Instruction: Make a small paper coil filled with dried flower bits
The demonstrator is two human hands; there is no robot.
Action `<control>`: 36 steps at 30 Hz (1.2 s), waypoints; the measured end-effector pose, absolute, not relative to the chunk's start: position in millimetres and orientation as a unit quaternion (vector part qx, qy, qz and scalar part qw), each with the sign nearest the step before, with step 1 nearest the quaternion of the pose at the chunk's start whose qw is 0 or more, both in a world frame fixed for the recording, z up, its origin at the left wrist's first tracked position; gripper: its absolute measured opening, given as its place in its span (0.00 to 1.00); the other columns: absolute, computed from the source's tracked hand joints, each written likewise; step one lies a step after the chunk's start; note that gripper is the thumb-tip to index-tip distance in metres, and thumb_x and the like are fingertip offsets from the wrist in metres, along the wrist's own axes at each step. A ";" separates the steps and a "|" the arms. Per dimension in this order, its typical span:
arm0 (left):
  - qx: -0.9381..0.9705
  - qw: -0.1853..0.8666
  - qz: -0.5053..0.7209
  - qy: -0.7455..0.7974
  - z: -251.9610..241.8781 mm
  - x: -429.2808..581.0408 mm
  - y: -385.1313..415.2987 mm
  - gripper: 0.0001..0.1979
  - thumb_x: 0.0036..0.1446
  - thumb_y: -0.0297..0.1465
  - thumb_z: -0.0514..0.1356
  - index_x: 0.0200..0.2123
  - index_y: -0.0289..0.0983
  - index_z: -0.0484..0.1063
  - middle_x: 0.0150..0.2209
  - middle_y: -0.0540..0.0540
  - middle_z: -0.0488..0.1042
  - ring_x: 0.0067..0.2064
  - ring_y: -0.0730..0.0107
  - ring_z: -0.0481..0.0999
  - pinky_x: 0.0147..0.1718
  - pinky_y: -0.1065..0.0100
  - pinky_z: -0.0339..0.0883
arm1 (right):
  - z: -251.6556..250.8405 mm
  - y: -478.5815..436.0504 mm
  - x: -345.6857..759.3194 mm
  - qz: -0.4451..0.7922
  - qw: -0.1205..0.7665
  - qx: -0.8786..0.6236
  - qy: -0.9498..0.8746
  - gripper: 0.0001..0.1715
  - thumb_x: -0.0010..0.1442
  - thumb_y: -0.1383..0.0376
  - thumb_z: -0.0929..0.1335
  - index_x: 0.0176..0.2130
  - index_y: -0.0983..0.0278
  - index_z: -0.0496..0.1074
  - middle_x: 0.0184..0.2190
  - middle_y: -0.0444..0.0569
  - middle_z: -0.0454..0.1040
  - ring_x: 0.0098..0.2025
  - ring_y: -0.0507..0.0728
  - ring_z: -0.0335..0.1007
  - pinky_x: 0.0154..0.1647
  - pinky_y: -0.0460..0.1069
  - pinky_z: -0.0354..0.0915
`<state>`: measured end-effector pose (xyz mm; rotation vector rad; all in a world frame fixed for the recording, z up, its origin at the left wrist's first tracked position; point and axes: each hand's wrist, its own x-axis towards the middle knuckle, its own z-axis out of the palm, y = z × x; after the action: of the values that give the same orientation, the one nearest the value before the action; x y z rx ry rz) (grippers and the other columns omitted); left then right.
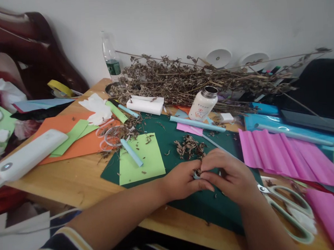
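My left hand (182, 181) is closed around a small light-blue paper tube (197, 175), mostly hidden by the fingers. Brown dried leaves (197, 171) show at the tube's mouth. There my right hand (229, 175) presses its fingertips together, pinching at the leaves. Just beyond both hands, a loose heap of crumbled dried leaves (189, 146) lies on the green cutting mat (169, 126). Left of it, another blue paper tube (131, 153) rests on a light-green paper square (155, 170).
Dried stalks (167, 76) stretch along the wall behind a white bottle (203, 103). Scissors (289, 208) and pink crepe paper (286, 152) lie at right. A white power bank (31, 156) and orange paper (69, 126) occupy the left. The wooden table's front edge (161, 226) is close.
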<state>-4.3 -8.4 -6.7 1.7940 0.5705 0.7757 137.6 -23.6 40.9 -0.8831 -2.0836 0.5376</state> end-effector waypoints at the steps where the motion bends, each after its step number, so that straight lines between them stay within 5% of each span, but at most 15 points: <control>1: 0.751 0.525 0.322 0.238 -5.8 -4.5 -8.5 0.14 0.45 0.38 0.57 0.30 0.32 0.62 0.28 0.50 0.64 0.31 0.73 0.64 0.31 0.74 0.59 | 41.6 -23.8 137.5 0.208 0.389 -0.345 -0.829 0.08 0.49 0.73 0.64 0.30 0.61 0.63 0.24 0.44 0.67 0.28 0.51 0.61 0.28 0.48 0.60; 8: 0.752 0.523 0.320 0.240 -4.3 -4.5 -9.0 0.14 0.45 0.39 0.56 0.23 0.33 0.58 0.23 0.52 0.59 0.27 0.75 0.61 0.26 0.76 0.56 | 42.6 -24.6 142.1 0.128 0.349 -0.328 -0.868 0.04 0.50 0.71 0.64 0.29 0.62 0.66 0.26 0.46 0.66 0.30 0.52 0.59 0.30 0.49 0.58; 13: 0.744 0.532 0.331 0.232 -7.2 -4.7 -8.6 0.15 0.47 0.41 0.54 0.28 0.33 0.60 0.26 0.51 0.61 0.29 0.75 0.62 0.28 0.75 0.57 | 44.5 -25.4 145.0 0.087 0.315 -0.311 -0.893 0.08 0.48 0.72 0.64 0.32 0.63 0.67 0.30 0.48 0.65 0.33 0.54 0.59 0.34 0.53 0.57; 24: 0.748 0.526 0.323 0.243 -10.9 -3.0 -0.5 0.18 0.46 0.42 0.55 0.33 0.32 0.61 0.27 0.49 0.63 0.31 0.71 0.63 0.30 0.72 0.59 | 27.4 -20.9 142.9 0.296 0.433 -0.374 -0.765 0.17 0.51 0.74 0.61 0.40 0.57 0.61 0.28 0.44 0.65 0.31 0.51 0.63 0.31 0.47 0.63; 30: 0.751 0.537 0.337 0.183 -7.3 -2.1 -0.9 0.16 0.48 0.37 0.54 0.38 0.33 0.62 0.37 0.45 0.67 0.40 0.66 0.65 0.39 0.69 0.59 | 35.3 -19.6 142.9 0.240 0.360 -0.347 -0.832 0.15 0.51 0.72 0.62 0.39 0.57 0.65 0.30 0.46 0.62 0.34 0.52 0.61 0.32 0.47 0.62; 36: 0.760 0.535 0.306 0.208 -6.7 -3.1 -0.4 0.12 0.47 0.36 0.56 0.31 0.33 0.63 0.30 0.48 0.66 0.35 0.69 0.66 0.34 0.72 0.60 | 37.1 -20.2 142.2 0.233 0.370 -0.349 -0.829 0.09 0.50 0.73 0.63 0.32 0.60 0.66 0.29 0.45 0.62 0.32 0.50 0.62 0.31 0.45 0.62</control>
<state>-3.1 -0.4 -6.7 1.8100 0.4954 0.7291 142.2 -20.2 37.1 -0.8956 -2.1268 0.5984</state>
